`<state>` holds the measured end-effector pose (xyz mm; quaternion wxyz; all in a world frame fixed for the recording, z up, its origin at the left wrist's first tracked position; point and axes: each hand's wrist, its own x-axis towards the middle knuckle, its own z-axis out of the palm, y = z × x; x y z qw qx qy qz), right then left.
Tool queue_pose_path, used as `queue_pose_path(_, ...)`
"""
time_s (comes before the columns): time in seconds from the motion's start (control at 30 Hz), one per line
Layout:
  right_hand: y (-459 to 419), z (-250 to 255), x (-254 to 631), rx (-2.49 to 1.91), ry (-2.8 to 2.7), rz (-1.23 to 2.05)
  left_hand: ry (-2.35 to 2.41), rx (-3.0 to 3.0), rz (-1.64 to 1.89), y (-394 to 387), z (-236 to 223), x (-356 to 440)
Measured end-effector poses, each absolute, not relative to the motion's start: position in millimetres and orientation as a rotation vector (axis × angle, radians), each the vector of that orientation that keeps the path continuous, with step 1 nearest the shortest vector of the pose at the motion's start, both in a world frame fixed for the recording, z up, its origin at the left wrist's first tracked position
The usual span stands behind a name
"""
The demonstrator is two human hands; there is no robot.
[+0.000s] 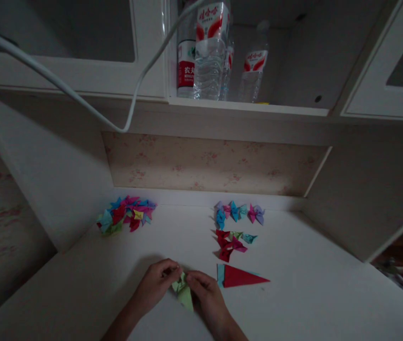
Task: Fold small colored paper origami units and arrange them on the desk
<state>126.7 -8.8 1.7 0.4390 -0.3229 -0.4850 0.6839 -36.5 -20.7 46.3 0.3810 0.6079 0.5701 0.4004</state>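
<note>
A light green folded paper (184,294) is held between my two hands, low and near the middle of the white tabletop. My left hand (159,280) pinches its upper left edge between thumb and fingers. On the other side, my right hand (206,293) grips the upper right edge with bent fingers. The paper narrows to a point toward me, and its top folds are partly covered by my fingertips. Just right of my right hand lie a red folded paper triangle (242,276) and a light blue folded paper (220,274) partly under it.
A heap of colourful folded paper pieces (125,214) lies at the back left. More folded paper pieces (235,210) sit at the back right, with red ones (225,246) nearer. Plastic bottles (211,57) stand on the shelf above. A white cable (80,98) hangs across the upper left.
</note>
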Motion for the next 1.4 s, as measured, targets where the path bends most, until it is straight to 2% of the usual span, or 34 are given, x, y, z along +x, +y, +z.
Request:
queue_pose_path(0.27,-5.9,11.4,126.5,-0.868,-1.232,1.697,1.403,1.409,1.124,-22.5,36.3,-35.8)
queue_pose_path(0.53,-1.8,4.0,125.9,-0.882,-0.946,1.613,1.308,1.216,1.260,-25.5,33.3,-29.7)
queue_pose_path(0.8,0.4,-2.2,126.9,-0.888,-0.925,1.615,1.320,1.248,1.193,-21.5,18.3,-29.7)
queue_pose_path(1.4,-1.6,0.1,126.0,-0.902,-0.985,1.629,1.340,1.259,1.199,-22.8,27.1,-26.6)
